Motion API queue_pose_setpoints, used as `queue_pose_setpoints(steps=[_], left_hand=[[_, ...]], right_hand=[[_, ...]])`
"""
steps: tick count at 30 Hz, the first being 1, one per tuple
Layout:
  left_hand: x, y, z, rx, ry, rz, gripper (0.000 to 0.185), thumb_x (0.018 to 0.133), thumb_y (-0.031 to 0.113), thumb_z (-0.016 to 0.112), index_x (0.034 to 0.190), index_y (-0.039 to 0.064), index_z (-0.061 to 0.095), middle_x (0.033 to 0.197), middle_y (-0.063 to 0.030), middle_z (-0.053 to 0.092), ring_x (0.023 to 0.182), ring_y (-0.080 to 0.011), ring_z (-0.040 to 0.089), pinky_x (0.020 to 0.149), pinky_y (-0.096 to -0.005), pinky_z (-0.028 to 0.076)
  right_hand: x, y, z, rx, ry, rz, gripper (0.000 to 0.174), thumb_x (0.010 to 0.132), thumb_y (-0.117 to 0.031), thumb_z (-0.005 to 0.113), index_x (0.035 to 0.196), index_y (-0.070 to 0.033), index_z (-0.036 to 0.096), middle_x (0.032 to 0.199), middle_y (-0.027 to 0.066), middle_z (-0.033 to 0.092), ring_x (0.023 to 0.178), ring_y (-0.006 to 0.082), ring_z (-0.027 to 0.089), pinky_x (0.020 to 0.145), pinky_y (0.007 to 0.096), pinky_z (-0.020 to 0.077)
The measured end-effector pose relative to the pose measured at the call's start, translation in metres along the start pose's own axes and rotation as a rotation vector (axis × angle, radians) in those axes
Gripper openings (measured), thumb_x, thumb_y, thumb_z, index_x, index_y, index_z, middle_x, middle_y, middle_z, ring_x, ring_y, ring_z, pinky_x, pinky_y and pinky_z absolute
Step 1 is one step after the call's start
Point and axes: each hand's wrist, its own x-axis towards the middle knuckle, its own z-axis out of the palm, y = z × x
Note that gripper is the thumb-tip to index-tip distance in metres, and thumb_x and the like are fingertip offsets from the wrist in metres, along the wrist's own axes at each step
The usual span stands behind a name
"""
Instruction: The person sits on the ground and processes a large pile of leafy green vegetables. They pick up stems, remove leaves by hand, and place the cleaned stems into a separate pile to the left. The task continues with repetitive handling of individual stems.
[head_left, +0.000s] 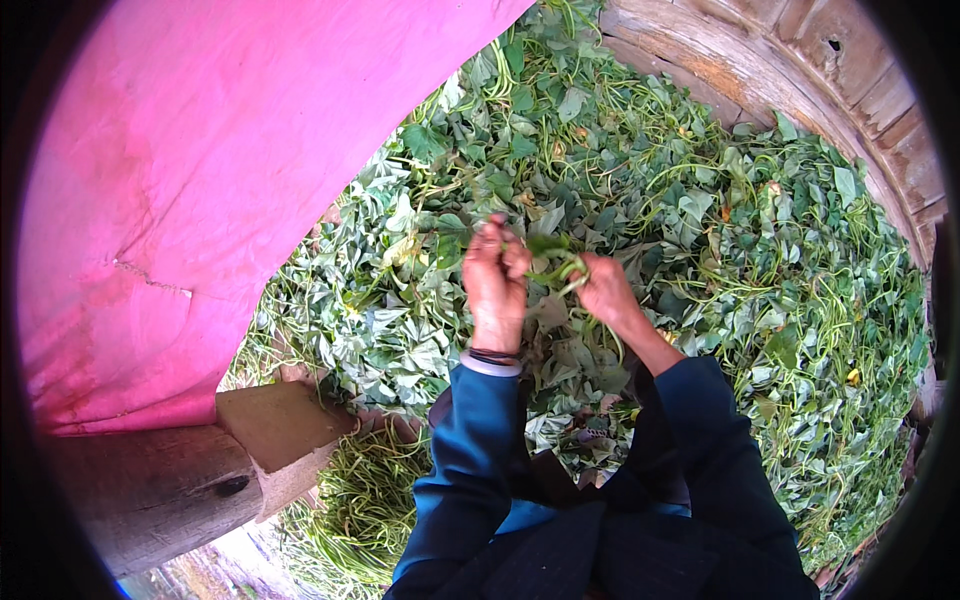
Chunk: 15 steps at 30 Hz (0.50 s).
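Observation:
My right hand (606, 291) grips a small bunch of green leafy stems (564, 271) above a heap of cut vines. Just left of it, my left hand (496, 281) is raised with its fingers curled, blurred by motion. Whether anything lies inside those fingers is hidden. A blurred green leaf (547, 244) spans part of the gap between the hands. Below and around them spreads the heap of leafy green vines (675, 202), with long pale stems and a few yellowed leaves. A pale bangle (491, 365) and dark bands circle my left wrist.
A pink sheet (165, 187) hangs at the left, reaching a wooden beam (150, 487) and a squared block (281, 420). Bundled bare stems (371, 495) lie beside my left sleeve. Curving along the upper right is a weathered wooden plank wall (847, 90).

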Motion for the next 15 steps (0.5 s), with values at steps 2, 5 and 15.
queue_pose_setpoints(steps=[2, 5, 15], left_hand=[[-0.008, -0.008, 0.011, -0.002, -0.006, -0.084, 0.014, 0.090, 0.013, 0.052, 0.095, 0.001, 0.056, 0.071, 0.0006, 0.049, 0.050, -0.0058, 0.034, 0.040, -0.0186, 0.024], [-0.014, 0.001, 0.022, 0.193, -0.017, -0.067, 0.015, 0.089, 0.014, 0.054, 0.096, 0.002, 0.058, 0.071, 0.0007, 0.052, 0.046, -0.0047, 0.034, 0.040, -0.0186, 0.023], [-0.045, 0.009, 0.035, 0.857, -0.095, 0.083, 0.015, 0.089, 0.012, 0.051, 0.096, 0.002, 0.060, 0.065, 0.0075, 0.046, 0.055, -0.0021, 0.036, 0.049, -0.0185, 0.030]], right_hand=[[0.010, 0.012, -0.013, 0.195, 0.029, 0.669, 0.010, 0.079, -0.001, 0.052, 0.071, 0.002, 0.058, 0.069, 0.0143, 0.060, 0.049, 0.0154, 0.053, 0.038, 0.0276, 0.0444], [0.023, 0.028, -0.062, 0.673, 0.486, 0.760, 0.006, 0.079, -0.003, 0.053, 0.084, -0.001, 0.055, 0.068, 0.0059, 0.051, 0.053, 0.0148, 0.047, 0.043, 0.0279, 0.0415], [0.008, 0.015, -0.066, 1.087, 0.382, 0.502, 0.020, 0.078, -0.006, 0.062, 0.096, 0.004, 0.060, 0.072, 0.0060, 0.053, 0.055, 0.0127, 0.042, 0.048, 0.0268, 0.0346]])
